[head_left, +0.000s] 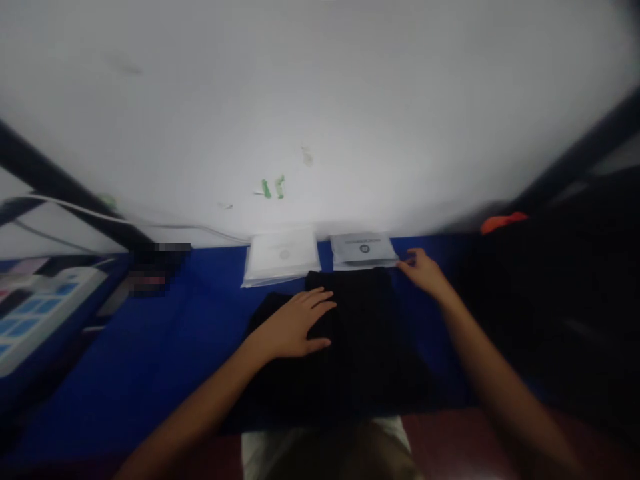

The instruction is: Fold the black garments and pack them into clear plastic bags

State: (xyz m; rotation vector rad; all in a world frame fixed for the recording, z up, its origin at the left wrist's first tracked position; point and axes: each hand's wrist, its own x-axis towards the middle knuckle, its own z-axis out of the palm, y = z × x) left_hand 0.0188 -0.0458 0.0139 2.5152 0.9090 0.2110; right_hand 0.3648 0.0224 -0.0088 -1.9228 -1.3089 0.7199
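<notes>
Blue table surface point(165, 333): bears black fabric and packets; dark cloth near its front edge might slip if dragged.
Folded black fabric point(365, 333): lies centrally; uneven palm pressure could ruck its layers.
White flat plastic packets point(283, 257): lie beyond, left; a sideways sweep might skew them.
Grey-white flat plastic packet point(364, 248): lies beyond the fabric; a corner snag could turn it.
Left hand point(295, 327): open, palm down, fingers spread on fabric.
Right hand point(424, 270): apart from left, fingers bent at packet corner; grip indeterminable.
</notes>
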